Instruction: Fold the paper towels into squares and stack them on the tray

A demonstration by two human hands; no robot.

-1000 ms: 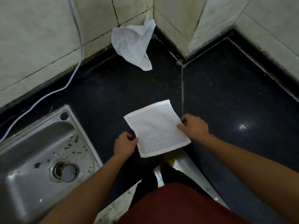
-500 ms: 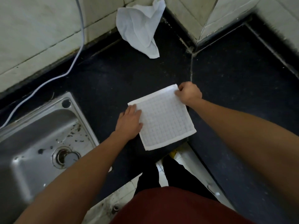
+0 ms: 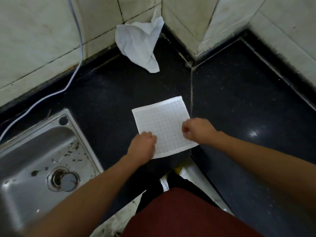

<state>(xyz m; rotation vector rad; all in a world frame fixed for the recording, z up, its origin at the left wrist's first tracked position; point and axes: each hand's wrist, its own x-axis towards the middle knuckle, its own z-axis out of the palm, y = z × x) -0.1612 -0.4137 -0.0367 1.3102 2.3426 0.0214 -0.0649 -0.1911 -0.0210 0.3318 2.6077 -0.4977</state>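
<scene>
A white square paper towel with a grid pattern lies flat on the black counter. My left hand is at its near left corner, with curled fingers gripping the edge. At the towel's near right edge, my right hand has its fingers curled and seems to pinch the paper; it is a little blurred. A second paper towel lies crumpled at the back, leaning against the tiled wall. I see no tray in this view.
A steel sink with a drain is set into the counter at the left. A white cable runs down the wall and along the counter behind the sink. A tiled wall corner juts out at the back.
My right hand came back from the towel's far right corner to its near right edge. My left hand slid from pressing flat on the left side to the near left corner, fingers now curled.
</scene>
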